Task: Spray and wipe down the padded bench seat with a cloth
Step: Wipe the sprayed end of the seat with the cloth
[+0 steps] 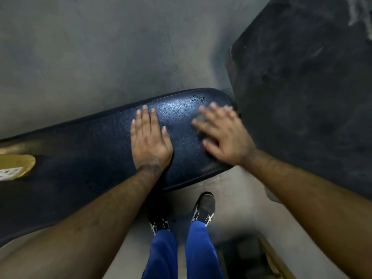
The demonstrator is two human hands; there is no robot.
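Bottle (17, 165): yellow, on the seat's left end.
Seat (96, 150): dark blue, long axis running lower left to upper right.
Left hand (150, 139): flat on seat, fingers spread, holding nothing.
Right hand (223, 133): blurred (grey cloth (199, 117) underneath), pressing near the seat's right end; grip unclear.

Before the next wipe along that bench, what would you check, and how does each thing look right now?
1. Left hand steadies the bench seat: ok, it lies flat on the padding.
2. Cloth under the right hand: cannot tell, only a blurred grey patch shows at the fingers.
3. Spray on the seat: ok, droplets sit near the far end.
4. Droplets wiped: not ok, still there.
5. Feet clear of the bench: ok, shoes stand beside it.
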